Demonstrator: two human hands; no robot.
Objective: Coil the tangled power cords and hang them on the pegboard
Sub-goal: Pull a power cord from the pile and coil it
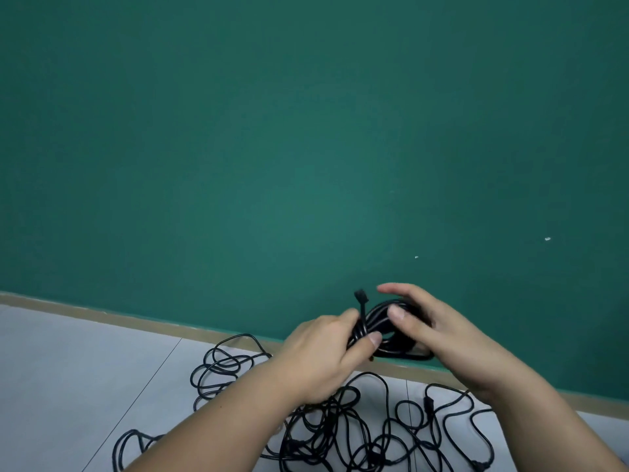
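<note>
I hold a coiled black power cord (386, 318) up in front of the green wall. My left hand (323, 356) grips the coil's left side, thumb and fingers pinched round the bundled loops. The cord's plug end (360, 296) sticks up above that grip. My right hand (432, 328) cups the coil's right side, its fingers bent over the loops and its thumb in front of them. Below my arms a tangle of black cords (340, 427) lies spread on the pale floor. No pegboard is in view.
A green wall (306, 148) fills most of the view, with a tan baseboard (102, 316) where it meets the grey tiled floor (68, 369). Loose loops of cord (231, 366) reach left of my forearm.
</note>
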